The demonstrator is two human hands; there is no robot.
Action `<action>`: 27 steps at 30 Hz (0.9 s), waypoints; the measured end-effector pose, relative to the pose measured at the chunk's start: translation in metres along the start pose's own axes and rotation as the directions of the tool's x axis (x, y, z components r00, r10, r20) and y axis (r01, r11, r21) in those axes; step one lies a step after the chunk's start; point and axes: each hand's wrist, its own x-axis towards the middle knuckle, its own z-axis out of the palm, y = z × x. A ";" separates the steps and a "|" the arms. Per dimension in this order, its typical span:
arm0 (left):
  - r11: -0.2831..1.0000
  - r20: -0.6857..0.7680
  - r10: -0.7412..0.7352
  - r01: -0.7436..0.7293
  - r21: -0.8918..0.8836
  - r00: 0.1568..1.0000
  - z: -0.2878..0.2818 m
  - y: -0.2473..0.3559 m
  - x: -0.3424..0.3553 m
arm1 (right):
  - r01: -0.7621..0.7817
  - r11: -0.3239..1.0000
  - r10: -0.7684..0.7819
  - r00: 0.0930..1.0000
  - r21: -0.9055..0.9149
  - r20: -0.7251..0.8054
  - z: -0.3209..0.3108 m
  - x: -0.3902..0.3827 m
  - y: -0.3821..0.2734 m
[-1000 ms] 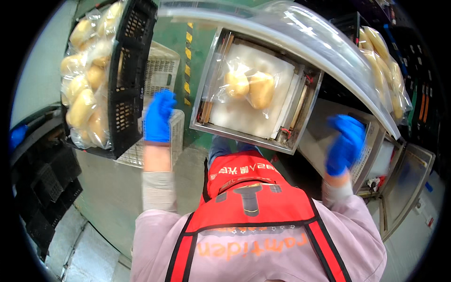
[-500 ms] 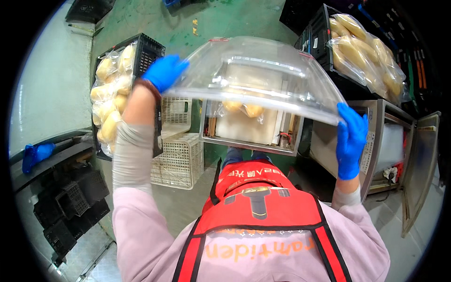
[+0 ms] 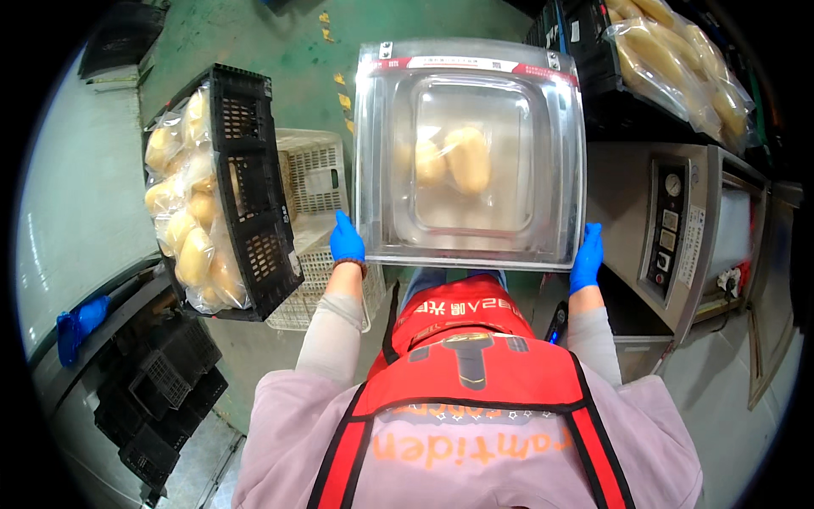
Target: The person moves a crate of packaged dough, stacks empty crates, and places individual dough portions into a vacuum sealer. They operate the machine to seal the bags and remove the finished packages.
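A clear domed plastic lid (image 3: 390,204) lies lowered over the metal chamber of what looks like a vacuum packing machine. Through it shows a clear bag of pale yellow oblong food pieces (image 3: 467,161). My left hand (image 3: 347,240), in a blue glove, is closed at the lid's near left corner. At the near right corner my right hand (image 3: 587,258), also blue-gloved, holds the lid's side edge. The fingertips are partly hidden behind the rim on both sides.
Left stands a black crate (image 3: 246,178) heaped with bagged pieces, beside white plastic baskets (image 3: 312,170). A second black crate (image 3: 593,93) of filled bags is far right. Below it sits a steel machine (image 3: 632,212) with a gauge panel. Blue gloves (image 3: 80,331) lie at left.
The lid has come down from a raised, tilted position to lie over the chamber. Both hands have moved lower and closer together with it, staying at its sides.
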 end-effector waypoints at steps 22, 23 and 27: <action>0.919 -0.116 -0.082 0.120 0.377 0.990 0.036 -0.002 0.009 | -0.379 0.850 0.189 0.868 -0.366 -0.459 0.049 0.017 0.026; 0.926 -0.125 -0.113 0.151 0.347 0.986 0.036 -0.002 0.010 | -0.378 0.853 0.186 0.865 -0.361 -0.465 0.048 0.018 0.029; 0.931 -0.152 -0.192 0.229 0.283 0.970 0.035 0.007 0.006 | -0.342 0.878 0.167 0.874 -0.333 -0.456 0.044 0.022 0.044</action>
